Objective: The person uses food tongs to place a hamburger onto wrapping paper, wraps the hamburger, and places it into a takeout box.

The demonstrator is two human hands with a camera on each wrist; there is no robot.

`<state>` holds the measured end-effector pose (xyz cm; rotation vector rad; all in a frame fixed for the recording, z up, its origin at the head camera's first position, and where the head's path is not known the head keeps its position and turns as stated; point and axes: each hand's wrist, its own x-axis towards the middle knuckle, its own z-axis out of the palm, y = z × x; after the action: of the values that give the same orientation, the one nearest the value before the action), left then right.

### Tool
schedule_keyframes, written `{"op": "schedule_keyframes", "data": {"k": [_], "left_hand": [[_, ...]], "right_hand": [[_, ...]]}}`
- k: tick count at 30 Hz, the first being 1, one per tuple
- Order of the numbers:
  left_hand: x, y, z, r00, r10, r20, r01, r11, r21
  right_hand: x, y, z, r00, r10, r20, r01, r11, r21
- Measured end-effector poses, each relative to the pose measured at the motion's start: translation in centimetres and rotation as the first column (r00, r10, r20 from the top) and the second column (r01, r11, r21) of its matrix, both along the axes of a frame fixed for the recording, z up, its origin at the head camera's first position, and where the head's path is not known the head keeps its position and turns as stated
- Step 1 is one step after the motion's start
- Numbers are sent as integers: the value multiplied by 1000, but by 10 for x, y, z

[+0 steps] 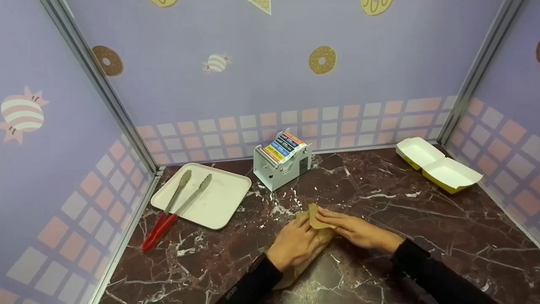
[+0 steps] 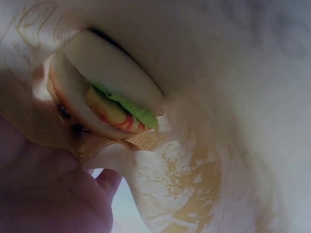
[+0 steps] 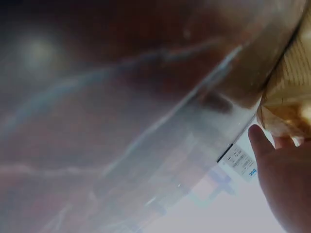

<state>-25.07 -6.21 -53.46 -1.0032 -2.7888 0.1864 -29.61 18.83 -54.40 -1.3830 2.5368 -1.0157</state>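
Lengthwise, the wrapper [image 1: 324,239] points forward-right, left hand [image 1: 292,244] and right hand [image 1: 353,229] touching it, fingers extended.

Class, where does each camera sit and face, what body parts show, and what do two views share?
Head: worn there, looks forward and down at brown paper; left hand, right hand, sleeves show.
Left wrist: worn there, faces a filled bun in the paper; left hand shows.
Right wrist: worn there, faces across the tabletop; right hand shows.
Shared by head and right wrist: paper, right hand.
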Motion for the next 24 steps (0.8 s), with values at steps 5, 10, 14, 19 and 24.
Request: {"op": "schedule_keyframes", "data": {"k": [5, 10, 14, 19, 24], "left_hand": [[-5, -3, 2, 997, -12, 75, 4, 994, 109], [-8, -4, 3, 983, -9, 185, -55, 941, 333], [-8, -4, 4, 977, -17, 212, -90, 870, 485], [-8, -5, 4, 992, -22, 121, -46, 847, 529], [-10, -4, 4, 1000, -8, -3, 9, 874, 485]], "right_hand": [[7, -3, 4, 998, -49, 32, 48, 998, 42], [11, -7, 7, 988, -126, 87, 123, 991, 45], [11, -17, 5, 980, -199, 2, 199, 980, -27], [19, -34, 6, 949, -303, -90, 300, 953, -44], [30, -45, 8, 921, -372, -118, 376, 927, 5]]}}
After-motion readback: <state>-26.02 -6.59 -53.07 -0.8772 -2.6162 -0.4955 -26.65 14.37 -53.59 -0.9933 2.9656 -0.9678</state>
